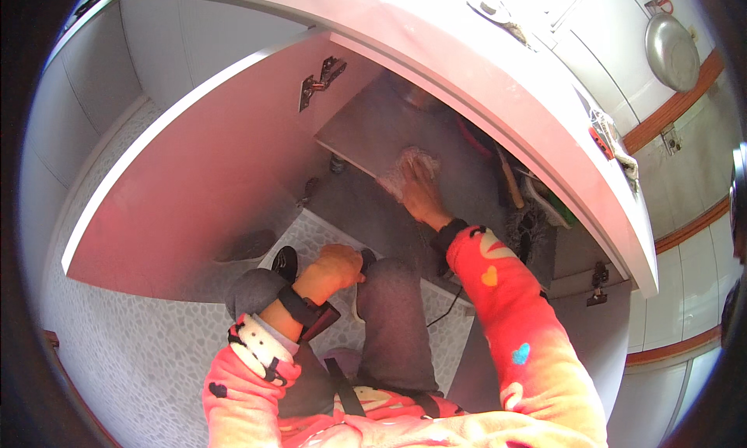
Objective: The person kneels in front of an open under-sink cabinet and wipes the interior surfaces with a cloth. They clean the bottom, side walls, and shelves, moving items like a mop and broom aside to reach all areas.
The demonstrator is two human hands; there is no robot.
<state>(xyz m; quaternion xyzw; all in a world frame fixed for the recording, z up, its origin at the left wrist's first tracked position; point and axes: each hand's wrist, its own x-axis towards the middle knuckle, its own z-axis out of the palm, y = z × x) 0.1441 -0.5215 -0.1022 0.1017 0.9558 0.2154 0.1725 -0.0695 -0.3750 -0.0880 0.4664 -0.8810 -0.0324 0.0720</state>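
Note:
Inside an open cabinet, my right hand [421, 192] presses a pale pinkish cloth [421, 161] against a grey shelf [362, 121], near its front edge. Part of the cloth shows past the fingertips and to the left of the hand. My left hand [332, 266] is bent inward at my knees, close to the trouser leg [394, 319]. Its fingers curl downward, and their far side is hidden, so I cannot tell if they hold anything. A dark band with a reddish-brown device [320, 322] sits on my left wrist.
A pink cabinet door [175, 197] stands open at the left on a metal hinge [320, 83]. Deeper right inside are a wooden handle [510, 182] and a green item [561, 207]. The countertop edge [496, 115] overhangs the opening. A metal pan [672, 51] hangs on the tiled wall.

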